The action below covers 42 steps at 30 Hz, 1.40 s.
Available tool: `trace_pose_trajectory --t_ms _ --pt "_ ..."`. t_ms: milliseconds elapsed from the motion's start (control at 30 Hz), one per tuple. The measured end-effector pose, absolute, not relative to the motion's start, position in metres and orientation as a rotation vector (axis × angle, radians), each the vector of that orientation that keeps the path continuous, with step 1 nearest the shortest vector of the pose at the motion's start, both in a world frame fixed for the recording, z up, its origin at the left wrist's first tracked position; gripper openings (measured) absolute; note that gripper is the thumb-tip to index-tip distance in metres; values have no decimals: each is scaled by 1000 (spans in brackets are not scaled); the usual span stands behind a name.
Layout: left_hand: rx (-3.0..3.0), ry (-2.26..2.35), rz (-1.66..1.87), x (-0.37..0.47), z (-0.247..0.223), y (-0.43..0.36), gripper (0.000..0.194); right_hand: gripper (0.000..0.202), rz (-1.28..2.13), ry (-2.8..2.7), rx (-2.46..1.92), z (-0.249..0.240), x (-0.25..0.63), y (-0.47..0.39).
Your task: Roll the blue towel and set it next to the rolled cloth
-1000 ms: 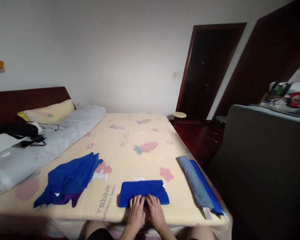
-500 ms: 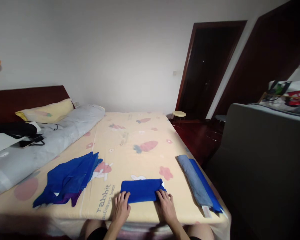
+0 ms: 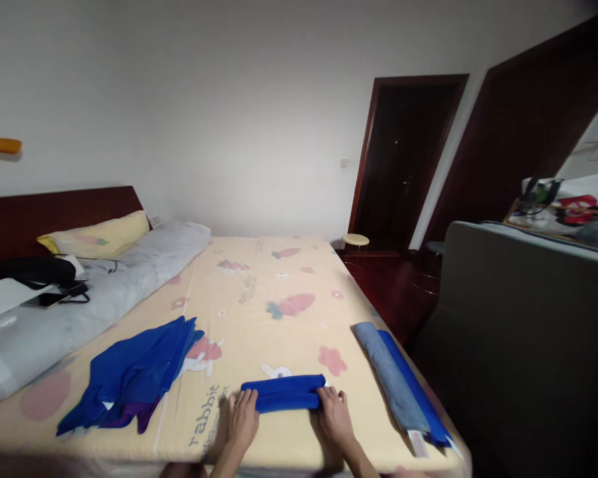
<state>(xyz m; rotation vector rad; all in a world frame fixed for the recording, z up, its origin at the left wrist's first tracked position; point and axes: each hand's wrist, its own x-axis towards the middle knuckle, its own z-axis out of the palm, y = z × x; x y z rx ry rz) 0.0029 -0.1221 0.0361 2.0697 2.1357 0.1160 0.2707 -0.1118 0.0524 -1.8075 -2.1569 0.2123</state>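
Hands meet at the near edge of the bed (image 3: 259, 292), which wears a pale yellow sheet printed with carrots, flowers and rabbits. Between them lies a bright blue cloth folded into a long narrow band (image 3: 285, 392), flat on the sheet and running crosswise. The left hand (image 3: 243, 419) has its grip closed over the band's left end, fingers curled on top of the fabric. The right hand (image 3: 335, 416) grasps the right end in the same way, fingers bent over the blue edge. Both wrists come up from the bottom of the view.

To the left, well apart from the band, a loose heap of blue and purple garments (image 3: 129, 372) sprawls unfolded on the sheet. To the right, near the bed's side edge, a grey folded cloth (image 3: 386, 375) lies lengthwise on top of another blue folded cloth (image 3: 418, 398), the blue showing along its right side.

Farther back on the left, a long grey rolled quilt (image 3: 94, 302) stretches toward a yellow pillow (image 3: 97, 236) against the dark wooden headboard (image 3: 34, 216). A small round stool (image 3: 355, 239) stands by the dark doorway (image 3: 408, 159). A grey upholstered panel (image 3: 518, 332) fills the right side.
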Motion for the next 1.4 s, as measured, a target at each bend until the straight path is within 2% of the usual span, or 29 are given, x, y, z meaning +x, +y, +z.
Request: trace_pose_trajectory --t_ms 333,533,700,867,1000,1133,1400 --pt "2023 2147 -35 -5 60 -137 54 47 284 -2205 -1970 34 272 -105" --pt "1972 2302 -3 -1 57 -135 51 47 124 -2091 -2003 33 260 -102" --pt "2091 2215 117 6 33 -138 66 53 63 -2108 -1855 25 246 -106" --pt "2293 1924 313 48 13 -144 76 58 190 -2275 -1373 2 211 -121" --pt "2295 1877 299 64 6 -149 76 69 214 -2350 -1299 -9 199 -132" --pt "2335 1860 295 46 7 -154 89 82 171 -2384 -1293 -9 218 -132" --pt "2274 1992 251 -3 29 -157 78 81 130 -2331 -1417 3 266 -124"
